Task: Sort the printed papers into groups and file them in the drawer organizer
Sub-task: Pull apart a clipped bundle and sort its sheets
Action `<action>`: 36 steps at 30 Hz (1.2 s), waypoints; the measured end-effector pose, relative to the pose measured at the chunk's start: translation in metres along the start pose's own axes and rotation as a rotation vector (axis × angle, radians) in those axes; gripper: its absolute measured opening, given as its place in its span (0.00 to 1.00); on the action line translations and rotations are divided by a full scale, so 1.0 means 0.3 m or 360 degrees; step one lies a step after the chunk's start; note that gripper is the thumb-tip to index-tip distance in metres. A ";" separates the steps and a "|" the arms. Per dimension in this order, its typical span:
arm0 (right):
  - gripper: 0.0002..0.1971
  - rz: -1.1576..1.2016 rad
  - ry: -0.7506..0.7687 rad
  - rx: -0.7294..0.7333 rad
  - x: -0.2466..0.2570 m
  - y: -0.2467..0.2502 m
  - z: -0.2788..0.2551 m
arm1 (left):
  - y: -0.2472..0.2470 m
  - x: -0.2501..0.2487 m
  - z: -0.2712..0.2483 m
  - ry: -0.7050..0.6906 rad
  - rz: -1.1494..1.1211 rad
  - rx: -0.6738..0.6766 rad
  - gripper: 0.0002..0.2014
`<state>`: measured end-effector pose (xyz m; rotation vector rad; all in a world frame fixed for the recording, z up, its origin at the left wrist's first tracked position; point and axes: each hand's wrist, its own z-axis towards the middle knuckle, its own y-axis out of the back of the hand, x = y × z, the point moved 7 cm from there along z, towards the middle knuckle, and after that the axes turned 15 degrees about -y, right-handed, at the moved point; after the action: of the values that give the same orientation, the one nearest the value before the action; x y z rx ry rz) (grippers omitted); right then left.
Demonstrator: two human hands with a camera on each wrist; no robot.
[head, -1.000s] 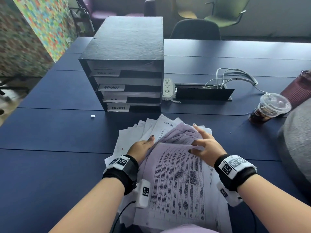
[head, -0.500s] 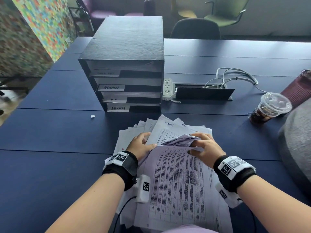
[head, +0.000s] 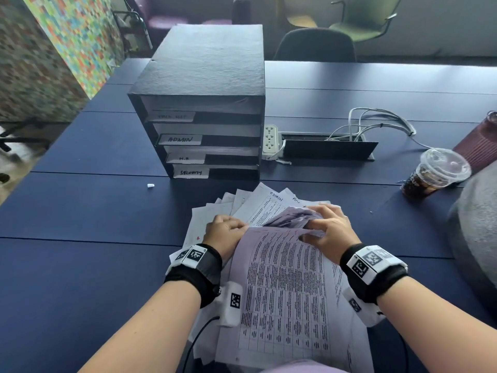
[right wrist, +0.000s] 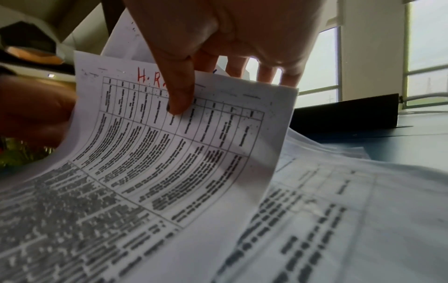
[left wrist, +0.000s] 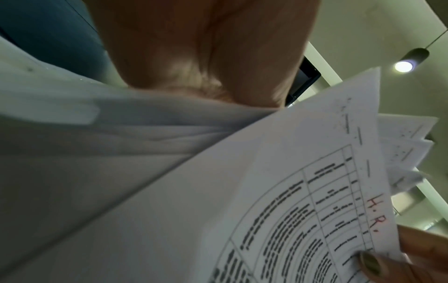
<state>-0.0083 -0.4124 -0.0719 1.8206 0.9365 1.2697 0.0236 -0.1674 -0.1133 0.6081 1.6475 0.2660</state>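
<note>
A loose pile of printed papers (head: 285, 292) lies on the dark blue table (head: 80, 265) in front of me. My left hand (head: 236, 224) grips the lifted sheets at their far left edge. My right hand (head: 314, 224) pinches the same curled-up edge, thumb on the printed face and fingers behind. The front sheet is a table marked "H.R." in red (right wrist: 194, 143), also seen in the left wrist view (left wrist: 290, 191). Beyond my hands lie sheets marked "ADMIN" (head: 269, 208). The black drawer organizer (head: 204, 76) stands behind, with slot labels ADMIN (head: 180, 139), H.R (head: 185, 158) and SECURITY (head: 191, 172); the top label is unreadable.
A white power strip (head: 270, 141) and a black cable box (head: 328, 149) sit right of the organizer. An iced drink cup (head: 433, 176), a maroon tumbler (head: 481, 146) and a grey rounded object (head: 476, 224) stand at the right. A small white scrap (head: 151, 186) lies left.
Both hands have drawn back towards me, curling the far edges of the top sheets up and over. More of the ADMIN sheets beyond them now shows.
</note>
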 end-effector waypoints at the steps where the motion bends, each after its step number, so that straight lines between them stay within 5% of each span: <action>1: 0.08 -0.0026 -0.0003 -0.0001 -0.006 0.000 0.000 | 0.004 0.000 0.003 0.0014 0.0075 0.0018 0.14; 6: 0.06 0.0137 -0.0066 0.0090 -0.018 -0.008 -0.001 | 0.016 0.017 0.016 0.0047 0.0201 0.0113 0.42; 11: 0.03 0.0161 -0.0061 0.0124 -0.011 -0.009 -0.001 | 0.030 -0.032 0.019 -0.0115 0.0342 0.0063 0.26; 14: 0.05 0.0173 -0.0046 0.0156 -0.005 -0.006 -0.003 | 0.010 -0.065 0.000 -0.0233 -0.0011 0.0020 0.08; 17: 0.09 0.0166 -0.0041 0.0168 -0.001 -0.007 -0.003 | 0.007 -0.077 0.000 -0.0277 -0.0085 0.0028 0.17; 22: 0.04 0.0140 -0.0038 0.0116 -0.003 -0.008 0.001 | 0.005 -0.079 -0.002 -0.0250 0.0111 0.0042 0.04; 26: 0.08 0.0166 -0.0019 0.0096 0.006 0.002 0.001 | -0.040 -0.101 -0.049 -0.0176 -0.0376 0.0245 0.08; 31: 0.12 0.0079 -0.0004 0.0032 -0.010 0.008 0.008 | -0.003 -0.121 -0.038 -0.0144 -0.0482 0.0174 0.08; 36: 0.09 0.0126 -0.0014 0.0048 -0.008 0.007 0.007 | -0.002 -0.037 0.010 -0.0059 -0.0020 0.0060 0.16</action>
<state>-0.0065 -0.4159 -0.0717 1.9016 0.8909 1.3010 0.0270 -0.1742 -0.1047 0.6275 1.6231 0.2132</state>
